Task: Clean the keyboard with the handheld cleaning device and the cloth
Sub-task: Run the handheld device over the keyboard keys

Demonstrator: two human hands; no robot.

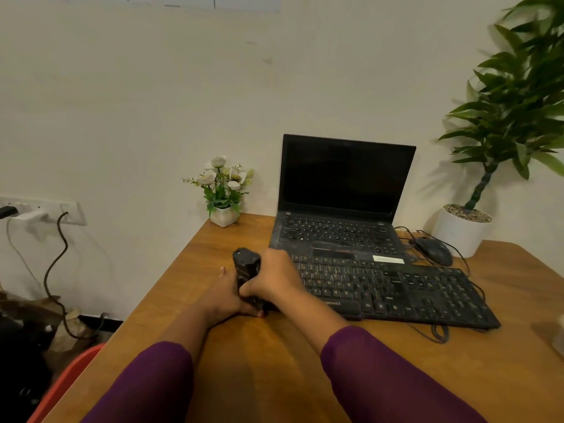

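- Keyboard (393,293) lies on the counter (274,361) at about 3 o'clock from my hands. It sits just in front of the open laptop (345,178), and my right wrist hides its near-left corner.
- The handheld cleaning device (245,264), a dark stubby body, stands roughly upright just off the keyboard's 9 o'clock end. Its top points up and away from me, not at the keys.
- My right grip (274,276) is wrapped round the device's middle from the 3 o'clock side.
- My left grip (227,296) clasps its lower part from 9 o'clock, fingers curled in against the base. Both are grasping the device, so neither is free.
- I judge the task to be near its start. I seem to be readying the device with both hands, and it is beside the keys, not over them.
- Whether any keys are already clean I cannot tell from their look.
- I cannot pick out the cloth. A pale shape (560,331) at the counter's 3 o'clock edge is cut off and too blurred to name.
- Left to do, by my reckoning: run the device along the rows of keys, then set it down, find the cloth and wipe the keyboard.
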